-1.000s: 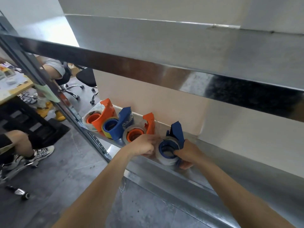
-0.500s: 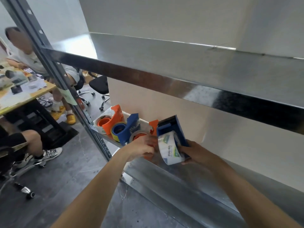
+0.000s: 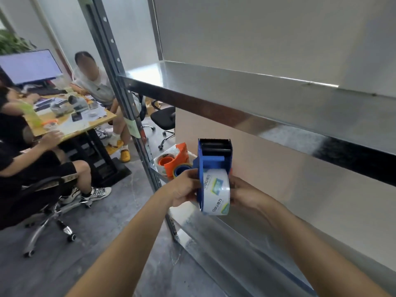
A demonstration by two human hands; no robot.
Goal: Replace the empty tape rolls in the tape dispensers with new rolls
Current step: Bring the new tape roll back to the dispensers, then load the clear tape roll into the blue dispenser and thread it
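I hold a blue tape dispenser (image 3: 214,157) upright in front of me, its toothed cutter at the top. A clear printed tape roll (image 3: 216,191) sits in its lower part. My left hand (image 3: 184,187) grips the dispenser's left side and my right hand (image 3: 244,194) grips the right side, partly hidden behind the roll. Behind them, on the lower metal shelf (image 3: 214,232), stand an orange dispenser (image 3: 173,161) with a roll and a blue roll core (image 3: 182,169), mostly covered by my left hand.
A metal upper shelf (image 3: 267,99) juts out above my hands, and the rack's upright post (image 3: 120,93) stands to the left. People sit at a cluttered desk (image 3: 72,123) on wheeled chairs at the left. Grey floor lies below.
I have lifted the blue dispenser with its roll off the lower shelf and raised it upright with both hands. My view has swung up and left.
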